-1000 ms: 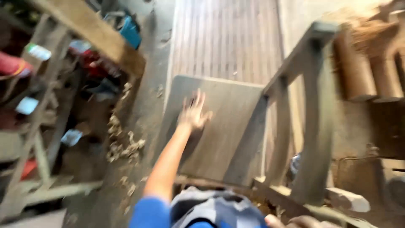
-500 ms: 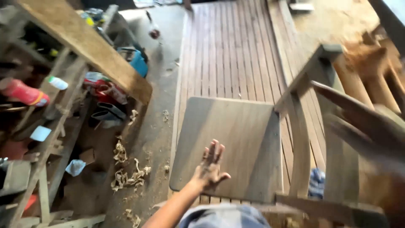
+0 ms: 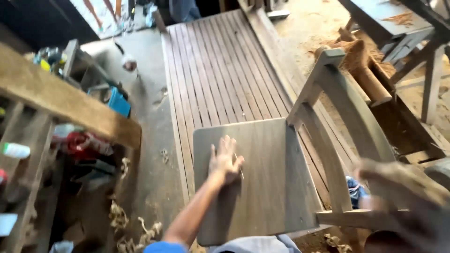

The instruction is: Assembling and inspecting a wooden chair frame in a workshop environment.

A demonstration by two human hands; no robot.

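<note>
A bare grey wooden chair stands in front of me, its flat seat low in the middle of the view and its curved backrest to the right. My left hand lies flat on the seat near its left side, fingers spread, holding nothing I can make out. My right hand is a brown blur at the lower right, over the chair's back post and side rail. Whether it grips the chair is unclear.
A long slatted wooden panel lies on the floor beyond the chair. A heavy workbench beam crosses the left, with a blue container and red tools beneath it. Wood shavings litter the floor. Sawdust-covered timber lies at right.
My left hand has slid back along the seat toward me. The view has tilted up, showing more of the slatted panel. My blurred right hand has come in at the lower right.
</note>
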